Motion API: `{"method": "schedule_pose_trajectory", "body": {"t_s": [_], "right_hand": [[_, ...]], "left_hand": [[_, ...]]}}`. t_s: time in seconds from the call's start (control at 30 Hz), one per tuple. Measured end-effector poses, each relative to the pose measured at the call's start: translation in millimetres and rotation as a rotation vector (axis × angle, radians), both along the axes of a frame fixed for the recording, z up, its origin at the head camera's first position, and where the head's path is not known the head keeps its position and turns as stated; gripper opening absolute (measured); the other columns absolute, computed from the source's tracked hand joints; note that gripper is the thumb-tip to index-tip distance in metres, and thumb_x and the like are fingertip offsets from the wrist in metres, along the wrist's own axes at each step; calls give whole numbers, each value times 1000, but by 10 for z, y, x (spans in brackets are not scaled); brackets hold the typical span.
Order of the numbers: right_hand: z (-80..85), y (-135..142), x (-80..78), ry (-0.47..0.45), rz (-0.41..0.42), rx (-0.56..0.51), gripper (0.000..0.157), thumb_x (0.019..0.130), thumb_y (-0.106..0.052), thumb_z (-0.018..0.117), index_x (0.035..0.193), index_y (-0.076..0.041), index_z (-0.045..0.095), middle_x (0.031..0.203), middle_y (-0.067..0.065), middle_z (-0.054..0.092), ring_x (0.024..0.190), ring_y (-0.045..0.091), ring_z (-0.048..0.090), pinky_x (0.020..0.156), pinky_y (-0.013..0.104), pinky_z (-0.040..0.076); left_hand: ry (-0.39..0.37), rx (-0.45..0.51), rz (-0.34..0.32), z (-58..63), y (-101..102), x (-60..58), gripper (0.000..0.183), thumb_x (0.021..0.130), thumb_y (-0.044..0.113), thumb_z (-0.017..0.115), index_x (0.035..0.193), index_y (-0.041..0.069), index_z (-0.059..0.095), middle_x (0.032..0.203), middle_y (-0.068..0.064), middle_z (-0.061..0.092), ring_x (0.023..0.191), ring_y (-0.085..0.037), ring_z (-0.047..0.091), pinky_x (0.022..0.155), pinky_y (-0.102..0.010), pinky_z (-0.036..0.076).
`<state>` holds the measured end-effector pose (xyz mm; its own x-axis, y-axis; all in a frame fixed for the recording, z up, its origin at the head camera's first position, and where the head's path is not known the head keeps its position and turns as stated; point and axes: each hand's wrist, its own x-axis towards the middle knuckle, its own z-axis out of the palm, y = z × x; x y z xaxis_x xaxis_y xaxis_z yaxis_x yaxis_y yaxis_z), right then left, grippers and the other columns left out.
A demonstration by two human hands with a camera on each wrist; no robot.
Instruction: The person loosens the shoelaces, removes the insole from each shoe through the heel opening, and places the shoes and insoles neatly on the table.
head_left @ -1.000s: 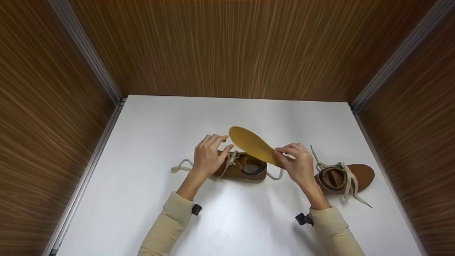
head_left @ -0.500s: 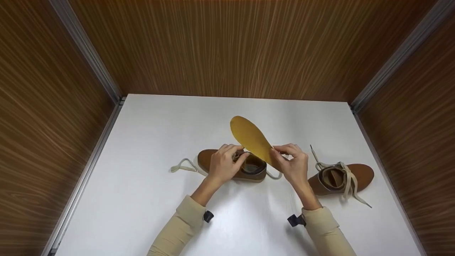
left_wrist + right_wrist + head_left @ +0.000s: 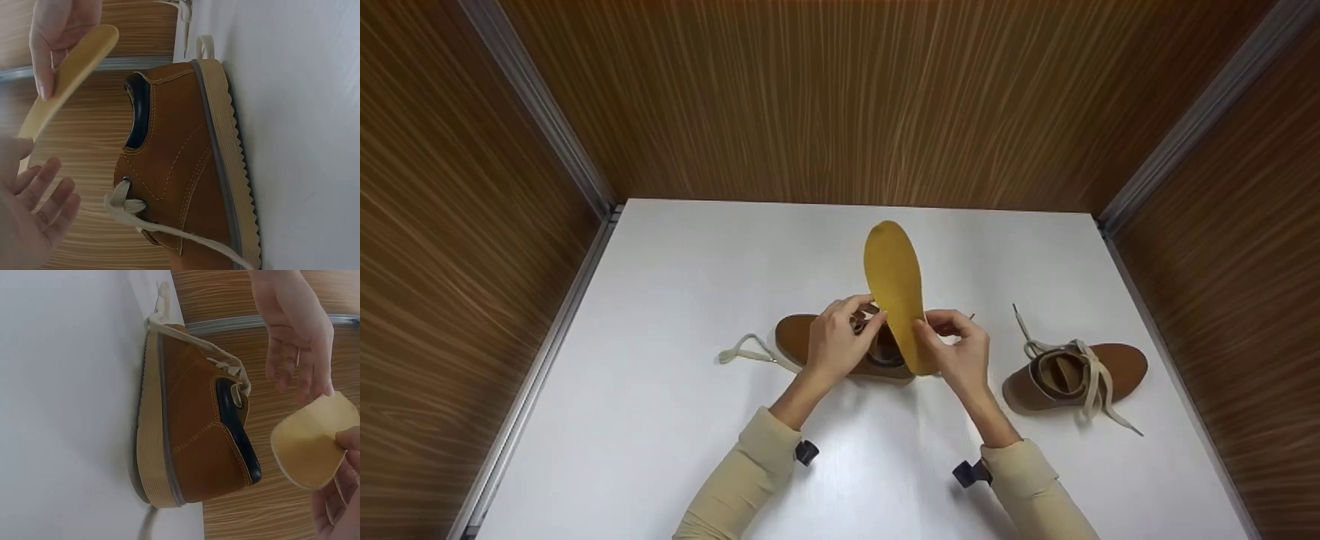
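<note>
A yellow insole [image 3: 896, 292] is held up over the brown shoe [image 3: 795, 337] in the middle, its broad end pointing away. My right hand [image 3: 960, 356] pinches the insole's right edge near the narrow heel end. On the opposite edge my left hand [image 3: 840, 337] has its thumb and index finger pinching the insole, while its other fingers are loose in the left wrist view. That shoe stands on its sole with its dark-lined collar [image 3: 236, 430] facing up; in the head view the left hand and insole hide part of it.
Another brown shoe [image 3: 1121, 371] with a tied pale lace [image 3: 1099, 379] stands at the right on the white table [image 3: 697, 262]. A loose lace end [image 3: 746, 352] lies left of the middle shoe. Wood-grain panels [image 3: 840, 97] enclose the back and sides.
The insole has turned from slanting to nearly pointing straight away. My left hand has moved right onto its edge, and my right hand has shifted left with it.
</note>
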<state>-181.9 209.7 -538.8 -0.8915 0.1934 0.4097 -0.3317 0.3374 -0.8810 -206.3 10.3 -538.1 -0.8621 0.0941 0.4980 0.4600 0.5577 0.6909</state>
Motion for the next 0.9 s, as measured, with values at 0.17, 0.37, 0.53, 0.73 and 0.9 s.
{"method": "schedule_pose_trajectory", "body": {"t_s": [0.17,0.37,0.53,0.73,0.9], "right_hand": [[-58,-37,12,-36,25,6,13,87,-8,86,98,-4,78,90,14,77,78,6,62,74,23,51],[-104,-106,29,-59,45,15,18,88,-8,85,102,-3,76,92,14,77,80,5,63,75,24,53],[-120,-174,53,-89,47,12,21,86,-6,86,103,-2,74,92,15,76,78,4,62,73,19,50],[-155,-175,53,-77,94,14,22,85,-5,87,103,-2,75,93,15,77,78,7,66,73,24,53],[-204,-84,27,-53,190,112,28,84,-10,89,109,-8,75,99,8,78,87,20,71,77,36,59]], "left_hand": [[-38,57,-44,40,8,-15,27,98,26,76,118,7,76,100,-5,81,88,-18,76,77,-28,63],[-76,146,-102,76,26,-37,26,99,21,75,119,4,75,100,-9,80,87,-20,77,76,-26,64],[-110,220,-111,96,37,-53,22,98,18,75,115,3,76,99,-11,80,82,-21,77,72,-24,63],[-146,270,-119,129,16,-57,21,97,16,76,113,2,77,97,-12,81,78,-21,76,72,-26,64],[-143,277,-115,133,-44,-55,20,97,16,77,112,3,78,97,-11,81,76,-20,75,70,-23,62]]}}
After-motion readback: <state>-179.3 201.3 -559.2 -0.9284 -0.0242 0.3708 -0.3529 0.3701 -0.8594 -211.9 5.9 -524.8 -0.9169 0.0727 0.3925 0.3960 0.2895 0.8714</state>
